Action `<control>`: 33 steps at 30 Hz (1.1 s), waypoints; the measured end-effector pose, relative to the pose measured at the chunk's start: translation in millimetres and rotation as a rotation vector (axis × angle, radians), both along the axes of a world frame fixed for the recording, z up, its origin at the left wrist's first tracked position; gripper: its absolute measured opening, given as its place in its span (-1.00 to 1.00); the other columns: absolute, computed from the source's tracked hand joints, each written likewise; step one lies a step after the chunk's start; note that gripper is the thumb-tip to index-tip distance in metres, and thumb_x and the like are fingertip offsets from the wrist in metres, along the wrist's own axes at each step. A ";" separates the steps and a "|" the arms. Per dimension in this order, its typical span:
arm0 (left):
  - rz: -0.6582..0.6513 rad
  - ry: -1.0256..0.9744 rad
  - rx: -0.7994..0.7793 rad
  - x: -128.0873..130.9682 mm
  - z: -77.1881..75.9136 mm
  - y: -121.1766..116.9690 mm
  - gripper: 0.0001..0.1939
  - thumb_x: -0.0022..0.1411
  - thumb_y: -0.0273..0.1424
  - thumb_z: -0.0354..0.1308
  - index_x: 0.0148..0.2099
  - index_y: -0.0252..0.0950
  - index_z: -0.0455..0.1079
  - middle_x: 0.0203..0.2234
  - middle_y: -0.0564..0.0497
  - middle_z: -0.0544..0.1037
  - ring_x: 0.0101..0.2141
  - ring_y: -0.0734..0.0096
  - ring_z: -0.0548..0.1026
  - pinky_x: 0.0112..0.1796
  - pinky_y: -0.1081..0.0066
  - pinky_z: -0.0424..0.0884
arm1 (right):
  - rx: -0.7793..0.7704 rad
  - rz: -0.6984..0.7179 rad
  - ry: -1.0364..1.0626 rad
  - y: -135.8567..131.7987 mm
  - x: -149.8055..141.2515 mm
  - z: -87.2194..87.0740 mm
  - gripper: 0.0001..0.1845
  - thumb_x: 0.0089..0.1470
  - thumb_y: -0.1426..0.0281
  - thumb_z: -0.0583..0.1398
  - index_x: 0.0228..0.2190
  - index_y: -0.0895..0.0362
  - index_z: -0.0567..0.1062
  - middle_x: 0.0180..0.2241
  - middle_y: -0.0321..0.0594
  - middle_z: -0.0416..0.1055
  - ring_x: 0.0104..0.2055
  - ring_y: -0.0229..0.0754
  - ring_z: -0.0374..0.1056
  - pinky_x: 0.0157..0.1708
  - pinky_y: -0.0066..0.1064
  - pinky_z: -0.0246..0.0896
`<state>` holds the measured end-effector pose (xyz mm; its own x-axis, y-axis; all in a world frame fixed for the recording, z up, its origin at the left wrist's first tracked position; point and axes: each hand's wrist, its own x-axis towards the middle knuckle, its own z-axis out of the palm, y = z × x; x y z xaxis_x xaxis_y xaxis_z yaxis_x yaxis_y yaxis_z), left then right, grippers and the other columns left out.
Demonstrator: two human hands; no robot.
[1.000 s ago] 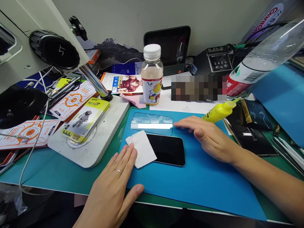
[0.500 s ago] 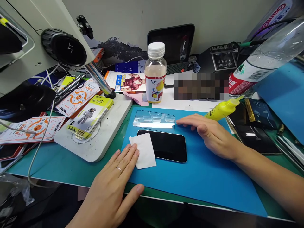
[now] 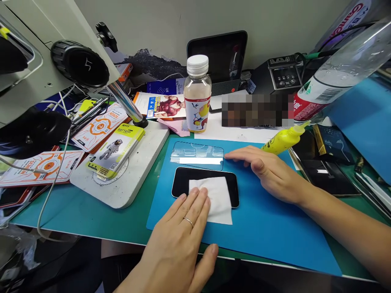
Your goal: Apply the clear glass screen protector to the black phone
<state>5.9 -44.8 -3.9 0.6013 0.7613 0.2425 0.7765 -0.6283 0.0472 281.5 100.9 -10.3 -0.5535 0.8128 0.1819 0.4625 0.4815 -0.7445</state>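
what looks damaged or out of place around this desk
The wall has a ragged dark patch left of the white-capped bottle, where the paint seems to have flaked away. The red-labelled bottle at right looks tilted, though the lens may exaggerate that. Nothing odd stands out about the phone partly under the cloth.

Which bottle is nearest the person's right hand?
The yellow squeeze bottle, just beyond the right hand; the upright white-capped bottle and the clear red-labelled bottle are both farther off.
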 end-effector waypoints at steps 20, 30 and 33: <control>0.039 -0.043 -0.099 66.3 -4.7 39.2 -0.29 0.66 -0.04 -0.22 0.49 -0.50 0.29 0.46 -0.23 0.30 0.46 0.09 0.32 0.41 0.12 0.35 | 0.007 0.028 0.032 1.9 3.4 -2.4 -0.14 0.32 -0.33 -0.08 0.09 -0.04 0.69 0.08 -0.06 0.67 0.18 0.17 0.55 0.27 0.15 0.42; 0.147 0.039 -0.084 4.5 -6.9 33.7 -0.33 0.68 -0.10 -0.25 0.52 -0.46 0.21 0.49 -0.18 0.26 0.48 0.09 0.29 0.44 0.00 0.29 | 0.019 0.046 0.021 1.6 5.7 -3.3 -0.14 0.37 -0.28 -0.11 0.11 0.00 0.67 0.12 -0.05 0.65 0.15 0.09 0.54 0.21 0.03 0.45; 0.163 0.068 -0.077 -18.9 -8.6 32.0 -0.33 0.68 -0.11 -0.23 0.54 -0.49 0.16 0.50 -0.24 0.24 0.48 0.04 0.28 0.40 -0.02 0.36 | 0.024 0.040 0.031 1.5 5.9 -3.1 -0.15 0.37 -0.28 -0.11 0.10 -0.01 0.67 0.11 -0.07 0.65 0.13 0.09 0.55 0.20 0.03 0.46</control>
<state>-13.0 -12.8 -12.5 0.4819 0.8645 0.1426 0.8706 -0.4909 0.0339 287.5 102.4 -13.4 -0.5789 0.7855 0.2189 0.4194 0.5171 -0.7462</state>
